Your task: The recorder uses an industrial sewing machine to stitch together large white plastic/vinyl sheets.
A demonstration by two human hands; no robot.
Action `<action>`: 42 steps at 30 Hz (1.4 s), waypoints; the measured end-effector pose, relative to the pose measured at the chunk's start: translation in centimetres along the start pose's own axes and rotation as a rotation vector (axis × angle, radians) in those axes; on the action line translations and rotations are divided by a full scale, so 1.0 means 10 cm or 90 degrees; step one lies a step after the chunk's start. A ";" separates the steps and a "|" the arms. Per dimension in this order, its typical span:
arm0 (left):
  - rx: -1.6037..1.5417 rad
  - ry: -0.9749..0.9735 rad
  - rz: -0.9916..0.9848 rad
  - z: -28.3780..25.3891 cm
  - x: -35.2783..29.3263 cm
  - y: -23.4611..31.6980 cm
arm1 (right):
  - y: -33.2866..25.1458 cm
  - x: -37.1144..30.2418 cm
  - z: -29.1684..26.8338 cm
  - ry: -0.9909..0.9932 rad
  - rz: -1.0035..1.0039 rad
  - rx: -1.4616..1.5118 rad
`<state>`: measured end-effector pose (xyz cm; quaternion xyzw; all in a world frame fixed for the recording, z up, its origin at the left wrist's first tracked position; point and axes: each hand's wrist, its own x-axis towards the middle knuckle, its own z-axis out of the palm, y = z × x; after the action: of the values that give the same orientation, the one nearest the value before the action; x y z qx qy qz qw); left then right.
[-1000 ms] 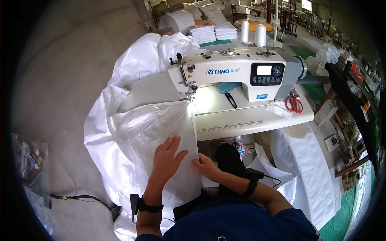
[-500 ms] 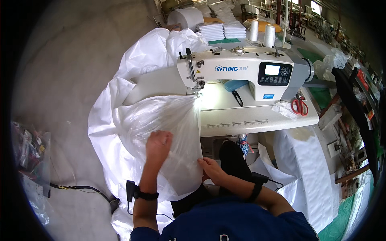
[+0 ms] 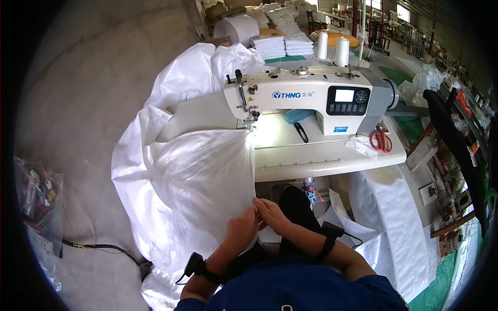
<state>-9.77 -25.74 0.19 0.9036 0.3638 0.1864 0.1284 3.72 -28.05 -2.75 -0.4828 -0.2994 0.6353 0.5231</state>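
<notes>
A large white plastic sheet (image 3: pixel 199 176) runs from under the needle of a white sewing machine (image 3: pixel 306 93) down toward my lap. Its right edge is pulled nearly straight between the needle and my hands. My right hand (image 3: pixel 272 215) pinches that edge below the table's front. Close against it, my left hand (image 3: pixel 243 228) is closed at the same edge, its fingertips partly hidden. The sheet fans out in creases from the needle, where a lamp lights the machine bed.
Red-handled scissors (image 3: pixel 381 141) and a small black thread snipper (image 3: pixel 301 132) lie on the sewing table (image 3: pixel 306 165). Two white thread cones (image 3: pixel 341 52) stand behind the machine. More white sheeting (image 3: pixel 391 217) hangs at the right. A black cable (image 3: pixel 104 242) crosses the floor at left.
My left hand has come down and right from above the sheet to its edge, beside my right hand. The right hand keeps its pinch on the edge.
</notes>
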 end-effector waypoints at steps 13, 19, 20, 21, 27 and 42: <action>-0.124 -0.035 0.028 -0.13 -0.25 -0.01 | 0.08 0.06 0.09 0.199 -0.222 -0.547; 0.025 0.247 -0.049 -0.38 0.23 -0.61 | 0.15 0.27 0.10 0.216 -0.275 -0.603; 0.052 0.255 -0.050 -0.37 0.29 -0.82 | 0.15 0.31 0.14 0.214 -0.276 -0.606; 0.052 0.231 -0.069 -0.39 0.37 -0.97 | 0.13 0.35 0.16 0.214 -0.263 -0.621; 0.153 0.154 -0.131 -0.35 0.82 -1.64 | -0.20 0.53 0.14 0.250 -0.277 -0.807; 0.151 0.057 -0.172 -0.37 1.92 -1.98 | -0.95 1.40 -0.13 0.218 -0.184 -1.024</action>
<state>-10.65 2.03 0.94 0.8460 0.5069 0.1632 0.0283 8.66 -12.26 1.04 -0.7557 -0.6370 0.0724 0.1337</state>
